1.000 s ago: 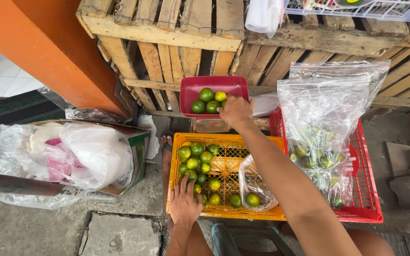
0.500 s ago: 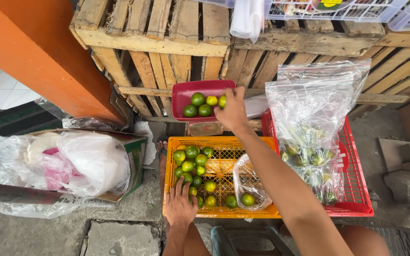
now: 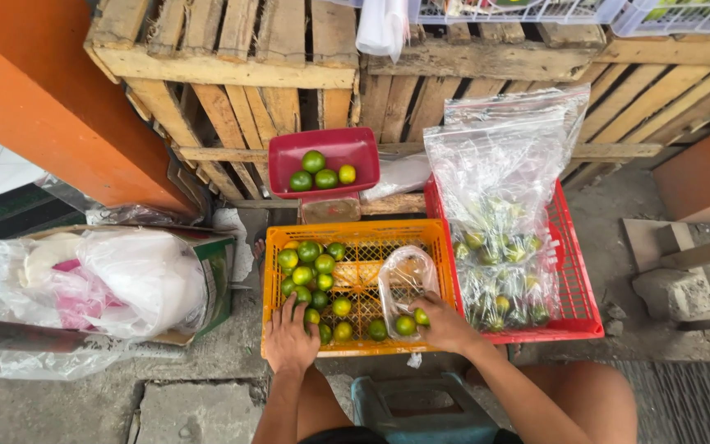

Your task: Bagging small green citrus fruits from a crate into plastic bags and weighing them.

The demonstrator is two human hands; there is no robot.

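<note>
An orange plastic crate (image 3: 445,271) on the ground holds several green and yellowish limes (image 3: 310,271) and a small clear plastic bag (image 3: 404,279). My left hand (image 3: 289,339) rests flat on the crate's near left rim, fingers spread over the limes. My right hand (image 3: 445,322) is low in the crate's near right corner, fingers curled beside a lime (image 3: 405,326) at the bag's mouth; whether it grips one I cannot tell. Behind the crate a red tray (image 3: 361,148) on a scale holds three limes (image 3: 320,173).
A red crate (image 3: 573,304) on the right carries large clear bags of limes (image 3: 499,238). Wooden pallets (image 3: 232,74) stand behind. A box with white plastic bags (image 3: 117,279) sits left, an orange wall (image 3: 34,99) above it. A blue stool (image 3: 421,407) is under me.
My right hand has come back from the red scale tray down to the orange crate's near right corner. The view has shifted slightly. My left hand stays on the crate.
</note>
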